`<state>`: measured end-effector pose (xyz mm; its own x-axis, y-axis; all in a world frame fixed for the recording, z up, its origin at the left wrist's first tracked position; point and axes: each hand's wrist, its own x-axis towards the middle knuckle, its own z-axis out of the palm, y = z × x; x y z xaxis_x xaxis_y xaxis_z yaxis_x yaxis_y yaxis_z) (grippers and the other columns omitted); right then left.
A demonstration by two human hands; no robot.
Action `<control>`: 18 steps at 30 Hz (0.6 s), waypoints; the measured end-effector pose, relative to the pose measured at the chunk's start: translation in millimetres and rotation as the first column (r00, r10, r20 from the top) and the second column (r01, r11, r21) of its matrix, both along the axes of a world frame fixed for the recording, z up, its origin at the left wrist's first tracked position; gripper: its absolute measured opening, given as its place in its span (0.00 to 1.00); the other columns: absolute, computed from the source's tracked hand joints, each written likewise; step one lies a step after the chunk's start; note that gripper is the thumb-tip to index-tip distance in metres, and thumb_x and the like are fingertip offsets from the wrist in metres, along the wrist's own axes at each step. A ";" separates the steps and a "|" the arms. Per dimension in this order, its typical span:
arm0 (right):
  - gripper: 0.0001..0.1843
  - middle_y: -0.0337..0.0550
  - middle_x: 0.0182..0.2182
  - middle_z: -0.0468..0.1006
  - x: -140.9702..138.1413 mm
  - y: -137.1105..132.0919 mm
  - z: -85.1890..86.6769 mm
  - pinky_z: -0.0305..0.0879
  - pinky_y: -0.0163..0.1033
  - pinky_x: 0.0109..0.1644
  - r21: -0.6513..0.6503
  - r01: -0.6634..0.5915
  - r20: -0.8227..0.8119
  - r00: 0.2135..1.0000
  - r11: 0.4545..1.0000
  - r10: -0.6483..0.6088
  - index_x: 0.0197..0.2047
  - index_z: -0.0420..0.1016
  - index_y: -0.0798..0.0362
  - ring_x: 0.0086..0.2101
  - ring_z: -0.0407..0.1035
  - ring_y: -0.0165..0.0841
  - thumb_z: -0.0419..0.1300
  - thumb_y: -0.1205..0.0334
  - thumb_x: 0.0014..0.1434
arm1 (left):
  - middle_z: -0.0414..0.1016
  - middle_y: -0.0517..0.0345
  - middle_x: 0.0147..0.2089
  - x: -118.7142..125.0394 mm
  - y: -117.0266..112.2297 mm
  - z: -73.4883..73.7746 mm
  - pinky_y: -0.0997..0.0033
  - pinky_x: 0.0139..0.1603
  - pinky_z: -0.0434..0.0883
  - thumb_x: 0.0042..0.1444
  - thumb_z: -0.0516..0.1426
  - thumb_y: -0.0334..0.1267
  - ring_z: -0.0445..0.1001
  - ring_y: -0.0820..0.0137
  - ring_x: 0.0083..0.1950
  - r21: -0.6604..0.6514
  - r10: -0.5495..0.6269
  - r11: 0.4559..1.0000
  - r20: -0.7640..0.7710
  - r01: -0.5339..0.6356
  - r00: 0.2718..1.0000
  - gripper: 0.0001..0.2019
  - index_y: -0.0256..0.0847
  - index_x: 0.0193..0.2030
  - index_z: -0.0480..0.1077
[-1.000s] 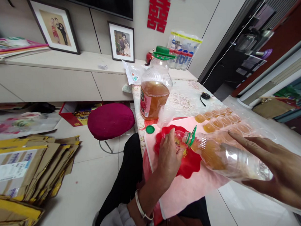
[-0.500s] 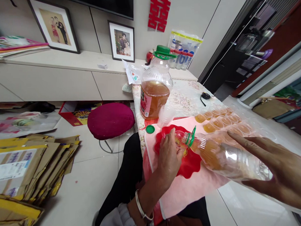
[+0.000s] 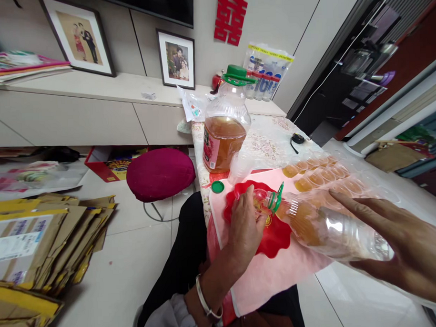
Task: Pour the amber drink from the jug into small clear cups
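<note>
My right hand is wrapped around the base of a clear plastic bottle, which lies tilted with its neck to the left and amber liquid inside. A green ring sits around the bottle's neck. My left hand holds a small clear plastic cup at the bottle's mouth, with some amber liquid showing in it; my fingers partly hide the cup. Both are over a red scalloped tray. Beside the tray lie a green bottle cap and a stack of clear cups.
Rows of cups with amber liquid stand right of the tray, behind the bottle. A large green-capped jug stands at the back. The pink cloth covers the near table. A maroon stool and flattened cardboard are left.
</note>
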<state>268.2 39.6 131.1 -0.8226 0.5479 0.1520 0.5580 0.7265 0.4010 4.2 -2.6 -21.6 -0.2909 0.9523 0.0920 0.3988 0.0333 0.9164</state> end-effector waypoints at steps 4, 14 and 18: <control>0.48 0.57 0.60 0.80 0.3 -1.0 -1.4 0.84 0.60 0.43 -0.026 0.005 -0.012 1.000 1.000 -0.005 0.77 0.56 0.44 0.51 0.81 0.56 0.58 0.31 0.61 | 0.72 0.38 0.70 0.2 0.4 -1.5 0.41 0.74 0.69 0.59 0.62 0.27 0.69 0.49 0.74 0.006 0.006 1.000 -0.003 -0.006 1.000 0.37 0.36 0.75 0.57; 0.49 0.54 0.62 0.79 2.4 1.4 -0.9 0.83 0.62 0.47 -0.049 0.021 -0.015 1.000 0.999 -0.021 0.78 0.53 0.42 0.53 0.79 0.55 0.59 0.31 0.61 | 0.71 0.38 0.71 1.0 -0.1 -4.6 0.43 0.74 0.70 0.59 0.62 0.27 0.70 0.51 0.74 0.033 0.011 0.999 -0.003 -0.011 1.000 0.36 0.36 0.74 0.57; 0.49 0.54 0.63 0.78 4.1 0.7 -1.6 0.83 0.63 0.48 -0.056 0.021 -0.013 1.000 0.998 -0.022 0.78 0.54 0.42 0.54 0.79 0.55 0.58 0.30 0.61 | 0.71 0.35 0.71 0.6 -0.1 -2.7 0.43 0.74 0.70 0.60 0.62 0.27 0.69 0.50 0.74 0.023 0.007 1.000 -0.005 -0.006 1.000 0.36 0.33 0.74 0.58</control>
